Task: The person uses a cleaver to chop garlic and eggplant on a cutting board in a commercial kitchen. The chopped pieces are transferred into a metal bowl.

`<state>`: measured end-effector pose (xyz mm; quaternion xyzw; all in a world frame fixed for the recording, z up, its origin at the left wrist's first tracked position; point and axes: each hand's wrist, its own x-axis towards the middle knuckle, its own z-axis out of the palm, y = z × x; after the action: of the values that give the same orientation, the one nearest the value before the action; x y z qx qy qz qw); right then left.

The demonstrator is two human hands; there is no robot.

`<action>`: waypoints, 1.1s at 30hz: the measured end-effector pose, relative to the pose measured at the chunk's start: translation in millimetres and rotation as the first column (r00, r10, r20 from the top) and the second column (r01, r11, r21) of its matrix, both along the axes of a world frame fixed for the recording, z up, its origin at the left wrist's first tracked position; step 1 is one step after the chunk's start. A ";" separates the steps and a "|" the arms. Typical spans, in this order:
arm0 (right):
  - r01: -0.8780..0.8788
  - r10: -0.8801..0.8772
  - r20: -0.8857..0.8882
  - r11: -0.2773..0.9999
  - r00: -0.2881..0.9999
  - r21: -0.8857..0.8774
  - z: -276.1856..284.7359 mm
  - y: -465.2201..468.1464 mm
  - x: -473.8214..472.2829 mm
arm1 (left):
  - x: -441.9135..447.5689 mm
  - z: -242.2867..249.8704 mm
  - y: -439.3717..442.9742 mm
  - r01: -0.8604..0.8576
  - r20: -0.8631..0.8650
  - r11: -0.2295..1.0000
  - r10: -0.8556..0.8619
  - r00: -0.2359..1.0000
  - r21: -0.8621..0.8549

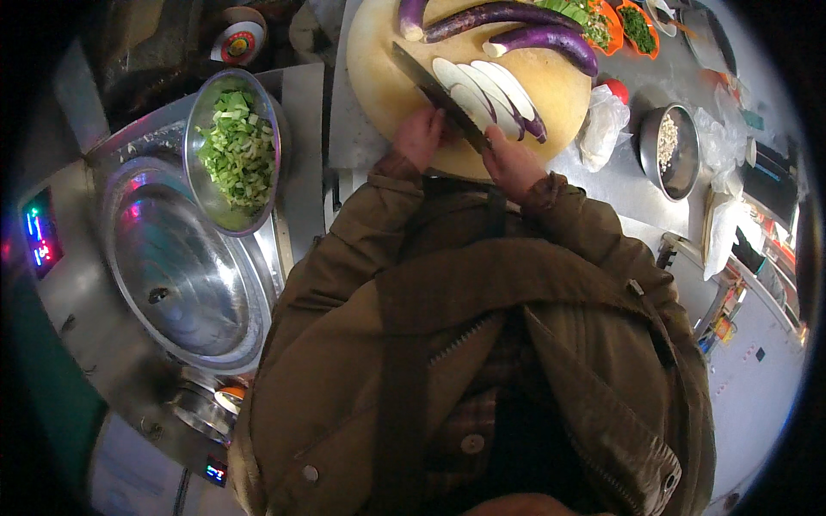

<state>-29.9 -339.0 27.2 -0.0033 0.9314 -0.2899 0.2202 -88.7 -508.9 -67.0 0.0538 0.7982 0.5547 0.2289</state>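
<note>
My right hand (513, 162) grips the handle end of a long dark knife (445, 100), whose blade slants up and left over a round cutting board (374, 84). My left hand (418, 137) is close against the near side of the blade, fingers curled; whatever lies under them is hidden. Just past the blade, several pale eggplant slices (481, 90) with purple edges overlap on the board. Whole purple eggplants lie across the far part: a long one (503, 18), a thicker one (555, 45) at the right, and one (412, 16) cut off by the picture's top edge.
Left of me, a metal bowl of chopped greens (235, 155) stands beside a round steel basin (184, 277). To the right are a knotted plastic bag (603, 126), a metal bowl (683, 174) with pale pieces, and orange dishes of chopped greens (639, 31).
</note>
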 end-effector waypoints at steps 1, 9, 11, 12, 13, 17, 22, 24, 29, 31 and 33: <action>-0.001 0.000 -0.038 1.000 0.999 -0.012 -6.0 -3.1 -3.0 | -0.8 -2.4 -0.3 0.004 -0.019 1.000 -0.005 1.000 -0.027; -0.004 0.001 -0.093 1.000 0.996 -0.023 -5.1 0.9 0.0 | 1.3 -11.2 -1.4 -0.021 0.044 0.990 0.015 0.999 0.136; 0.008 -0.015 -0.134 0.998 0.991 -0.057 -0.8 10.8 5.7 | 0.9 -6.8 0.8 -0.051 0.141 0.976 0.021 0.990 0.212; 0.016 -0.026 -0.162 0.998 0.986 -0.067 2.5 15.9 10.6 | 1.4 -0.7 1.0 -0.069 0.193 0.967 0.021 0.981 0.245; 0.024 -0.038 -0.191 0.997 0.981 -0.077 6.8 19.8 15.1 | 1.0 5.6 0.4 -0.055 0.215 0.964 -0.002 0.977 0.259; 0.066 -0.101 -0.385 0.993 0.917 -0.102 35.0 34.6 26.5 | -1.6 12.9 -5.5 -0.044 0.264 0.959 -0.033 0.964 0.279; 0.182 -0.202 -0.366 0.979 0.909 -0.091 37.3 59.4 47.8 | -11.6 38.4 -8.8 0.070 -0.479 0.960 -0.198 0.855 -0.271; 0.226 -0.237 -0.341 0.971 0.910 -0.071 36.5 65.5 56.8 | -21.1 44.1 -5.3 0.127 -0.745 0.945 -0.316 0.588 -0.300; 0.284 -0.291 -0.304 0.956 0.907 -0.068 34.9 73.0 76.1 | -36.8 34.9 -2.0 0.261 -0.739 0.837 -0.548 0.393 -0.482; 0.287 -0.299 -0.319 0.954 0.899 -0.085 34.3 73.5 81.7 | -37.4 35.9 -4.9 0.283 -0.716 0.809 -0.588 0.378 -0.515; 0.295 -0.306 -0.304 0.952 0.902 -0.083 32.2 74.2 85.5 | -35.9 38.4 -8.8 0.300 -0.700 0.797 -0.604 0.382 -0.524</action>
<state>55.6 -264.8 59.4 0.0904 0.9385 -0.3326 0.0222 -124.5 -517.7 -28.5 0.4964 0.8341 0.2378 -0.0360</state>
